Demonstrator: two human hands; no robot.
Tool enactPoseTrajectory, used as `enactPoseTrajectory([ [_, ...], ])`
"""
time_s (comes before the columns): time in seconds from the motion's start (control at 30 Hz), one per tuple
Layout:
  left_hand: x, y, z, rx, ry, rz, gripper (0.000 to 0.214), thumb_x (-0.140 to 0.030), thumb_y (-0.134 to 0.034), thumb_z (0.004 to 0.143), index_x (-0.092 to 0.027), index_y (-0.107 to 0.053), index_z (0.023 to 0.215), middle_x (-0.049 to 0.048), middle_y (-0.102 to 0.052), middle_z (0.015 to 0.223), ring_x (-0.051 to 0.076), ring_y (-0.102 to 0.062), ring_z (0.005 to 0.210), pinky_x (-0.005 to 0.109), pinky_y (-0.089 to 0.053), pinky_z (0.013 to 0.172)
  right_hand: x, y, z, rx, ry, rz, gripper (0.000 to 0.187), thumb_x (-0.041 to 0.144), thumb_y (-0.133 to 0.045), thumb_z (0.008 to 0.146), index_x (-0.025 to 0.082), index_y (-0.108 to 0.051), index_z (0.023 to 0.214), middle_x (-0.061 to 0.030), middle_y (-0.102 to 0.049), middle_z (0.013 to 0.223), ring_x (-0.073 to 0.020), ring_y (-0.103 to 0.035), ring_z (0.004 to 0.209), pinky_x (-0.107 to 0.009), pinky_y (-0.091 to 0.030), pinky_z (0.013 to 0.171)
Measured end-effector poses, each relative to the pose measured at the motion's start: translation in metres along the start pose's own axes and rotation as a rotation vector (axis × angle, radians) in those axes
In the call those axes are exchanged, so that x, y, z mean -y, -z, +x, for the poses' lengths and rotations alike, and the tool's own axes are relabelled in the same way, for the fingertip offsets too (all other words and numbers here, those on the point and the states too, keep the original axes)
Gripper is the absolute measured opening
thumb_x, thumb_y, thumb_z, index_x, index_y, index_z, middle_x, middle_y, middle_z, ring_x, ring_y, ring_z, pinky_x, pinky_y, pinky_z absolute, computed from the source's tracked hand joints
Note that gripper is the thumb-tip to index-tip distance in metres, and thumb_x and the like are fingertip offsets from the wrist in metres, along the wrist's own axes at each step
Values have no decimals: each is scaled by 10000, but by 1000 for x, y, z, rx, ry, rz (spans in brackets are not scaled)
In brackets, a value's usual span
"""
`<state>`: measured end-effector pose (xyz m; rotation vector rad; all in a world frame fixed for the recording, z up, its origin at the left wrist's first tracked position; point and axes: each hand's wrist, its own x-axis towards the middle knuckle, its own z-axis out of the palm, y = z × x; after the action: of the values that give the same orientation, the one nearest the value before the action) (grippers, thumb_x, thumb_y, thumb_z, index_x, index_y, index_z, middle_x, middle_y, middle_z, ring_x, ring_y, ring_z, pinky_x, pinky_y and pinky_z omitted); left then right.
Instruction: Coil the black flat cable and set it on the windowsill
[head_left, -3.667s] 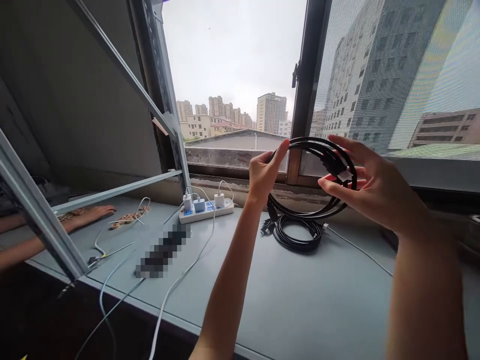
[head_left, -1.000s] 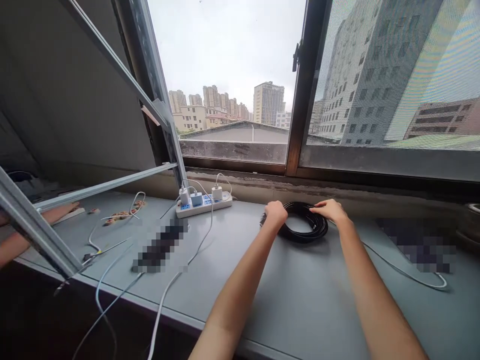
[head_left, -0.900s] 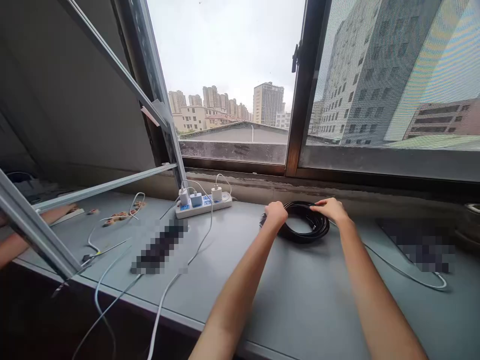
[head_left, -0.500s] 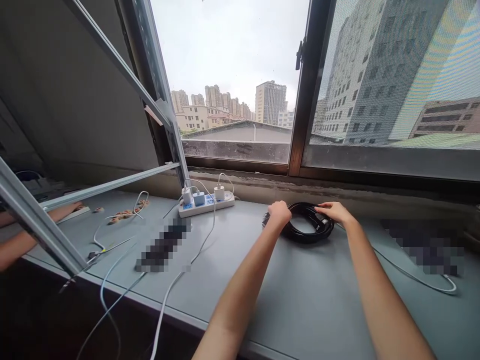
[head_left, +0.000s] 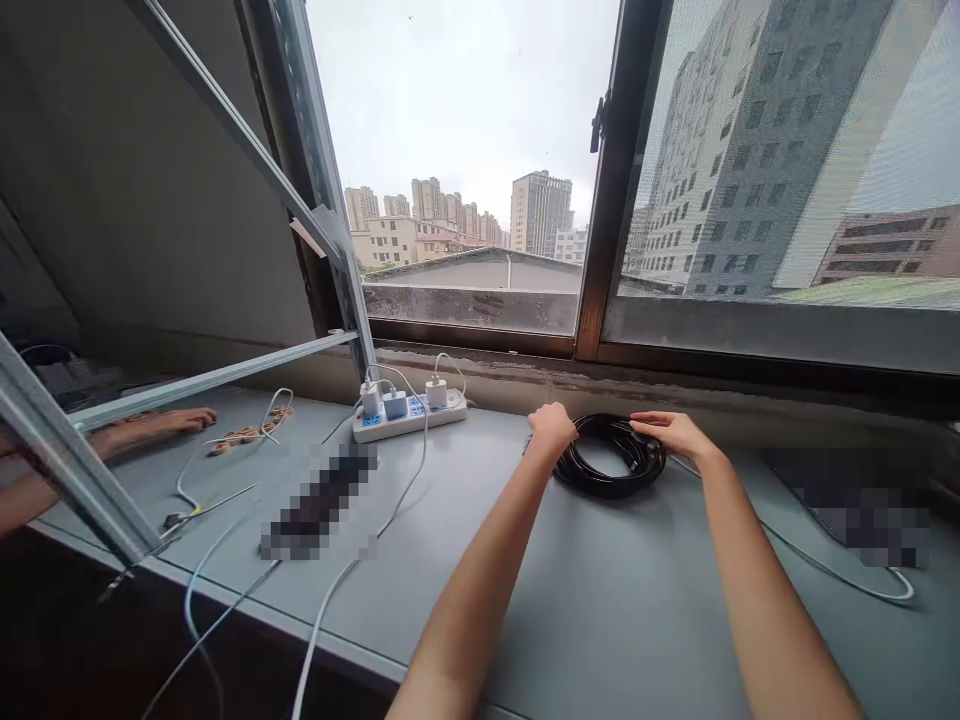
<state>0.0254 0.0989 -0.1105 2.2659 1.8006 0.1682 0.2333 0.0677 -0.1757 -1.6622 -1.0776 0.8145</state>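
A coil of black cable [head_left: 609, 488] lies on the grey tabletop below the window. My left hand [head_left: 553, 430] is closed at the coil's left side, its fingers largely hidden behind the knuckles. On the opposite side, my right hand [head_left: 675, 436] pinches the coil's upper right edge between thumb and fingers. A plug end shows inside the loop near the right hand.
A white power strip [head_left: 409, 420] with several chargers stands by the window. White cables cross the grey table [head_left: 600, 600]. Blurred dark devices lie left and right. At the far left, another person's hand [head_left: 191, 420] reaches past a metal frame [head_left: 225, 378].
My hands stay at the coil, with the left shifted slightly. The plug end inside the coil shows less than before. At far left, the other person's hand has moved right and forward.
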Motion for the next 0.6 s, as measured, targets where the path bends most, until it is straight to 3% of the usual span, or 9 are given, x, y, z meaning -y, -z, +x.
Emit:
enactPoseTrajectory([
  [0.17,-1,8,0,-32,-16,6,455,-393,-633,763,-158,-598,1151,152,-622,1205,238,-572,1136,278,-442,893,3,1,0,-5,-10,-19,330,322,-695,743,130,-685,1011,-32,-698,711,-89,-572,492,-212,-456,477],
  [0.4,-11,-15,-2,-39,11,25,600,-534,-494,829,-136,-495,1279,191,-516,1315,254,-518,1193,316,-442,914,4,-2,-4,25,29,-98,231,301,-590,863,123,-632,1004,-41,-672,915,-114,-632,735,-282,-533,684],
  [0.6,-7,-21,0,-4,32,77,602,-465,-645,742,-126,-550,1230,198,-538,1278,281,-506,1192,318,-481,850,-5,-10,3,-43,69,-128,198,288,-574,873,136,-631,987,-50,-655,1007,-148,-627,889,-350,-518,812],
])
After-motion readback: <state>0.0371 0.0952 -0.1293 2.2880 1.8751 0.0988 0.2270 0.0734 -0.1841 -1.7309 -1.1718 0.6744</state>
